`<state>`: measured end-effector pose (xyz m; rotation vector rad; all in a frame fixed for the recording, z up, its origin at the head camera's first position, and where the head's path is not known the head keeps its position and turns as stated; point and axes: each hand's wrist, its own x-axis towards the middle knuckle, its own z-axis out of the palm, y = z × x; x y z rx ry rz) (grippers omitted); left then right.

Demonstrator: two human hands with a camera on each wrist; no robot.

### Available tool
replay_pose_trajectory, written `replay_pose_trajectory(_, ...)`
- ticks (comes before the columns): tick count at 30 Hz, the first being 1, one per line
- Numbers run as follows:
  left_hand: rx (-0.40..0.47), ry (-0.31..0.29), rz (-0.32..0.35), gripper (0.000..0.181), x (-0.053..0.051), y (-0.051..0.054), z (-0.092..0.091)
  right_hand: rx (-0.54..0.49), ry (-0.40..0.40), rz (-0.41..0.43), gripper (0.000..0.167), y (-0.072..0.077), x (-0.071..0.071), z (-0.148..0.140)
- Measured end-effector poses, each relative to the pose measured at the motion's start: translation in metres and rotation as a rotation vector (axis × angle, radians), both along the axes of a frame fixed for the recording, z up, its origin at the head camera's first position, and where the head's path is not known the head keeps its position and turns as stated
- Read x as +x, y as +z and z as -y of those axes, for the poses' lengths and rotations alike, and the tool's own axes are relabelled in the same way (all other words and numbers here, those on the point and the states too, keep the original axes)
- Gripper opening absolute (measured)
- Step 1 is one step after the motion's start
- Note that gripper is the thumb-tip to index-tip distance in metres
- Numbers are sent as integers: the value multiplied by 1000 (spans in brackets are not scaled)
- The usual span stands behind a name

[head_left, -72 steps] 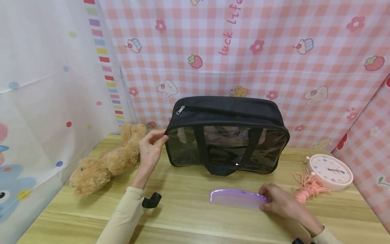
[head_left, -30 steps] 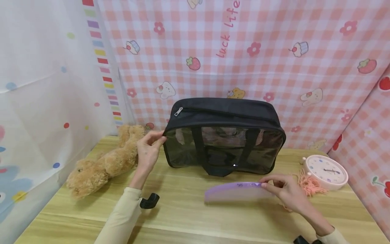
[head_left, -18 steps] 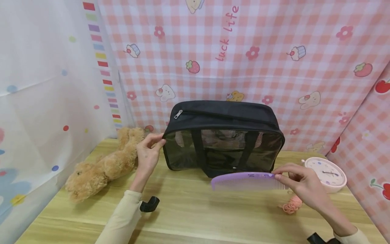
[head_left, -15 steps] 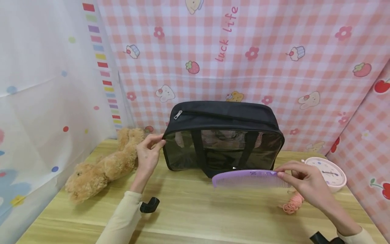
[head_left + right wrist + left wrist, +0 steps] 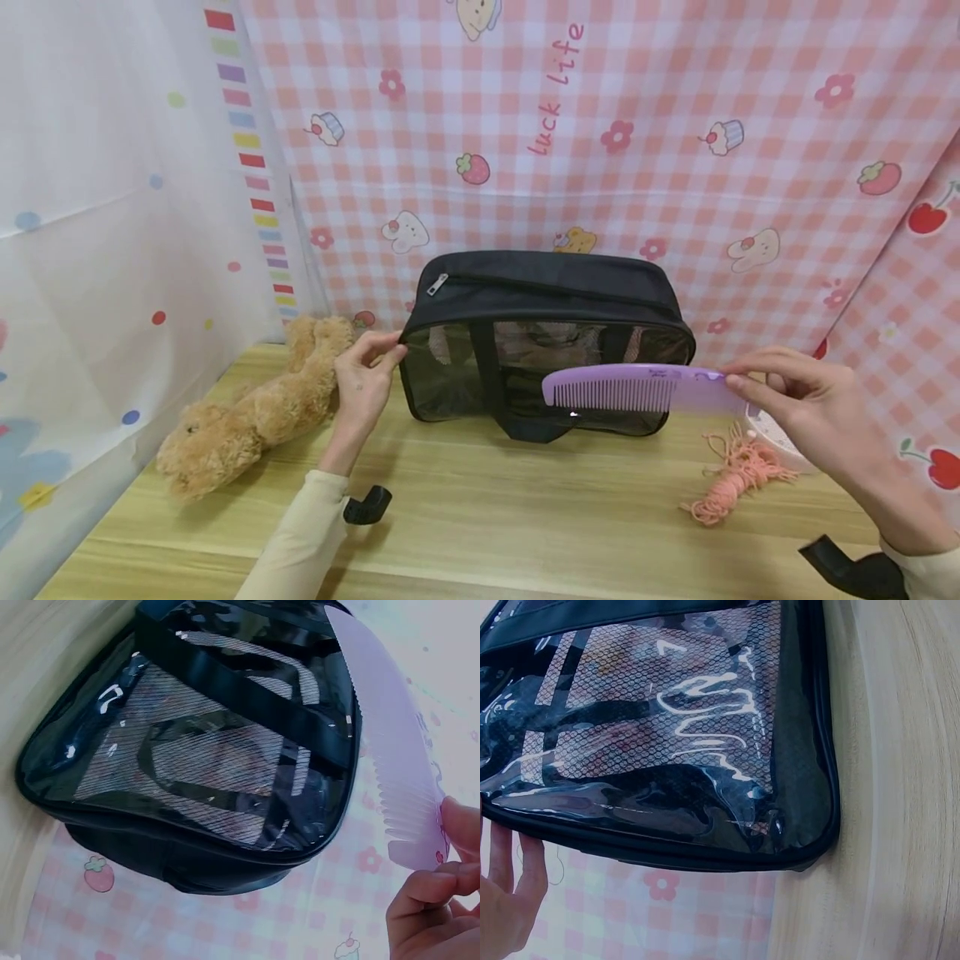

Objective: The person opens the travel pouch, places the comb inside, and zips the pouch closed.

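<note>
A black bag [image 5: 555, 283] with a clear front panel stands upright at the back of the table, its zip pull at the top left. The left hand [image 5: 363, 379] pinches the bag's left upper edge; in the left wrist view its fingers [image 5: 531, 870] touch the black piping of the bag [image 5: 667, 851]. Between thumb and fingers, the right hand [image 5: 813, 408] pinches one end of a purple comb [image 5: 615, 383], raised in front of the bag's right half with teeth down. The right wrist view shows the comb [image 5: 390, 727] beside the bag [image 5: 210, 750], in the right hand [image 5: 442, 900].
A tan plush toy [image 5: 255, 417] lies at the left. Pink yarn [image 5: 731, 483] lies at the right, by a white round clock [image 5: 780, 442] partly hidden behind the right hand. Checked cloth [image 5: 420, 150] hangs behind the bag.
The right hand has lifted the comb off the table and moved it up and to the right, in front of the bag. The left hand has kept its pinch on the bag.
</note>
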<state>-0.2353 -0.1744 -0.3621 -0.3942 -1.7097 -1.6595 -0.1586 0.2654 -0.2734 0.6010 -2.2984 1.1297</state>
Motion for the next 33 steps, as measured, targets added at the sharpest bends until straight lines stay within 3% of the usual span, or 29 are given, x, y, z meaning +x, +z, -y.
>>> replay_pose_trajectory(3,-9,-2,5,14,6,6,-3,-19,-60,43,14,7,1,-2)
replay_pose_trajectory(8,-10,10,13,15,8,9,-4,-75,-75,86,11,17,-2,-3)
replay_pose_trajectory(18,-4,-2,-1,15,7,10,-4,-99,-119,64,13,38,-9,-7)
replay_pose_trajectory(28,-35,16,36,15,-6,-8,4,-95,-170,20,11,53,-20,-6)
replay_pose_trajectory(33,-41,15,24,14,-8,-10,5,-73,-194,-9,11,58,-25,-6)
